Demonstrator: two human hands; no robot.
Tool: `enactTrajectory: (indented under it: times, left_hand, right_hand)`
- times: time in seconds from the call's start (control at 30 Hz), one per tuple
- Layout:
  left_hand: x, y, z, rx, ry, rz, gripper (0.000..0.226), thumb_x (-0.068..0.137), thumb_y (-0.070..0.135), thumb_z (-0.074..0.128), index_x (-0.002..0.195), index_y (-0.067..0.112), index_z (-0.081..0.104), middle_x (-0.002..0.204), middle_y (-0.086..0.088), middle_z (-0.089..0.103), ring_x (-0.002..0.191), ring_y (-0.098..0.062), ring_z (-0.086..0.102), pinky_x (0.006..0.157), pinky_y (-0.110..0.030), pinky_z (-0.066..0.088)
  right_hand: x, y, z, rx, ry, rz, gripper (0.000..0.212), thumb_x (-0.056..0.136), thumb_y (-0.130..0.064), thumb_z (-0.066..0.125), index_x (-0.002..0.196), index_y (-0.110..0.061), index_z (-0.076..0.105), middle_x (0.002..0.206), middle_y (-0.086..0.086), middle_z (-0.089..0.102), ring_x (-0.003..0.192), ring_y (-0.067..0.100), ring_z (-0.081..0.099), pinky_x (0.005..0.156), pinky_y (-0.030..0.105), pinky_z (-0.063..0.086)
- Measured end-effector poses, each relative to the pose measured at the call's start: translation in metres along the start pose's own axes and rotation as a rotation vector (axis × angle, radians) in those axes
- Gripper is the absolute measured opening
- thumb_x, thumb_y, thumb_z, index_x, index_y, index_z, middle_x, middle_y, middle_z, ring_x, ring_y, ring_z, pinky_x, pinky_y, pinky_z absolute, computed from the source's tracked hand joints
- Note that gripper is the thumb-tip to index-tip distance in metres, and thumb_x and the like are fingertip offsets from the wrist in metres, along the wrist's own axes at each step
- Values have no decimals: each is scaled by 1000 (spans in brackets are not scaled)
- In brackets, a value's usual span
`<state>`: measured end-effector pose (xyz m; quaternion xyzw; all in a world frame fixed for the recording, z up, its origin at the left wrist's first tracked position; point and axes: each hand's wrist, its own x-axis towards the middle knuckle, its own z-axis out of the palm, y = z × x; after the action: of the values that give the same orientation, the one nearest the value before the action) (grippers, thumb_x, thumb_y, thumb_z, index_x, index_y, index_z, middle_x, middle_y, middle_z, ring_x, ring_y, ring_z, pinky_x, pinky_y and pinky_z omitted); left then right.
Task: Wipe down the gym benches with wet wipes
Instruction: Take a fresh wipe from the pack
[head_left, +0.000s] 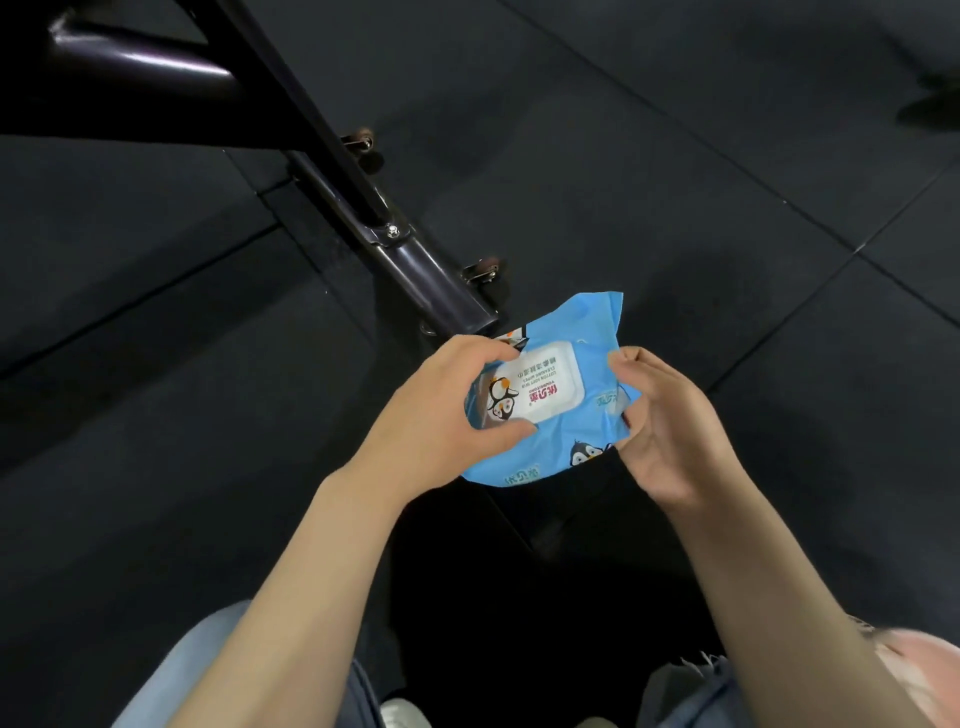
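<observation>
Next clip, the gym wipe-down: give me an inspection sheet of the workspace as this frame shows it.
Surface: dark rubber floor tiles, seams visible.
Job's things: blue wet-wipe pack, white flip lid closed; no wipe out yet.
Clutter: nothing seen.
Hands: left hand grips the pack's left side, thumb below the lid; right hand holds the pack's right edge.
Cables: nothing seen.
Surroundings: black metal frame with small casters runs from upper left; jeans and shoes at the bottom edge.
</observation>
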<state>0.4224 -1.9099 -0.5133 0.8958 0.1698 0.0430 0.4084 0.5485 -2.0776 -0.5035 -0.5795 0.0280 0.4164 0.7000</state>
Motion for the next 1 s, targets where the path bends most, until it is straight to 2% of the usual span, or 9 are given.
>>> enactTrajectory:
  times: [0.1, 0.2, 0.4, 0.6, 0.7, 0.77, 0.87, 0.93, 1.0]
  left_hand:
    - [-5, 37, -21, -30, -52, -53, 58, 72, 42, 80, 120, 37, 47, 120, 26, 43, 113, 4, 45, 81, -17, 46]
    - [-10, 83, -49, -28, -136, -108, 62, 68, 43, 83, 115, 36, 44, 119, 24, 41, 110, 4, 44, 78, -18, 46]
    - [-26, 204, -111, -35, -224, -150, 61, 65, 51, 83, 97, 33, 35, 120, 17, 49, 102, -5, 54, 78, -39, 54]
    - [-56, 321, -161, 16, 23, 132, 60, 69, 38, 83, 90, 31, 28, 113, 8, 50, 94, -15, 55, 76, -38, 50]
    - [-71, 371, -185, 0, 141, 260, 41, 81, 41, 69, 89, 26, 32, 115, 4, 52, 99, -15, 58, 78, -36, 52]
    - [-82, 399, -202, -92, 132, 295, 30, 86, 38, 63, 85, 22, 37, 115, 4, 55, 106, -13, 59, 81, -35, 52]
    - [-97, 444, -227, -322, 22, 194, 22, 93, 33, 51, 75, 21, 49, 113, 13, 57, 113, -13, 55, 86, -28, 48]
    - [-105, 468, -237, -410, -12, 83, 33, 98, 26, 43, 68, 20, 53, 112, 18, 58, 116, -5, 52, 88, -17, 43]
    - [-108, 486, -242, -473, -16, -32, 30, 97, 22, 53, 68, 22, 58, 115, 20, 58, 114, 2, 53, 88, -14, 43]
  right_hand:
    - [-30, -28, 7, 71, 21, 18, 10, 96, -13, 52, 92, -6, 58, 102, 19, 64, 93, 34, 65, 74, 43, 54]
    - [-71, -64, 20, 74, 72, 7, 13, 97, -11, 50, 89, -5, 58, 91, 17, 66, 79, 29, 67, 60, 33, 54]
    - [-172, -154, 38, 116, 192, -2, 9, 92, -9, 53, 83, -8, 55, 80, 14, 54, 68, 22, 56, 59, 31, 48]
    - [-276, -250, 53, 206, 339, -92, 21, 94, -10, 52, 73, -13, 50, 73, 10, 48, 64, 19, 50, 58, 31, 41]
    - [-322, -290, 60, 249, 391, -155, 25, 97, -10, 49, 72, -14, 49, 72, 4, 50, 60, 13, 49, 50, 22, 41]
    - [-349, -313, 63, 289, 405, -194, 25, 98, -11, 48, 73, -14, 51, 75, 4, 54, 65, 15, 50, 57, 26, 40]
    - [-386, -341, 63, 347, 393, -246, 24, 98, -13, 50, 74, -15, 55, 78, 3, 58, 69, 15, 52, 65, 29, 39]
    - [-407, -352, 60, 386, 372, -264, 22, 97, -15, 51, 76, -17, 57, 79, 3, 57, 70, 15, 52, 69, 29, 39]
    - [-427, -363, 58, 417, 341, -283, 21, 97, -16, 52, 77, -17, 59, 78, 2, 56, 69, 13, 50, 69, 28, 40]
